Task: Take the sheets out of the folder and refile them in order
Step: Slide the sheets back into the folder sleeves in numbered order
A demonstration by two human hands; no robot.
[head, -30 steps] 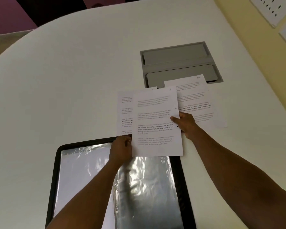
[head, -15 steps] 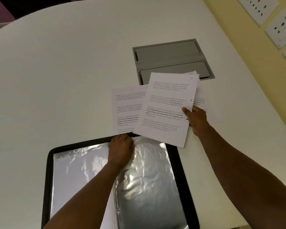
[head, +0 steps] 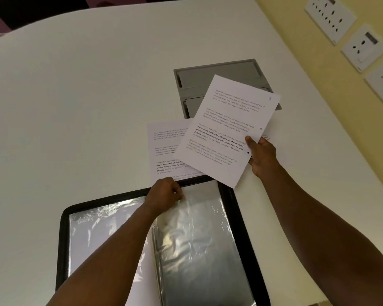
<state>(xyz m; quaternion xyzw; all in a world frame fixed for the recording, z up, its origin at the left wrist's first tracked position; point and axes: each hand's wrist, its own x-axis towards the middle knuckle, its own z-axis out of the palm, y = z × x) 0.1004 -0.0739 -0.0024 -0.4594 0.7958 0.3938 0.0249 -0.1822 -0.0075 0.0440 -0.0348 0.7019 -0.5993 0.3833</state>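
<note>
A printed sheet is held tilted above the white surface, pinched at its right edge by the right hand, thumb on top. It overlaps a second sheet lying flat just beyond the open folder. The folder, black-rimmed with shiny plastic sleeves, lies nearest the person. The left hand, fingers curled, grips the top edge of a sleeve. A grey recessed panel sits in the surface beyond the sheets; wall sockets show at right.
</note>
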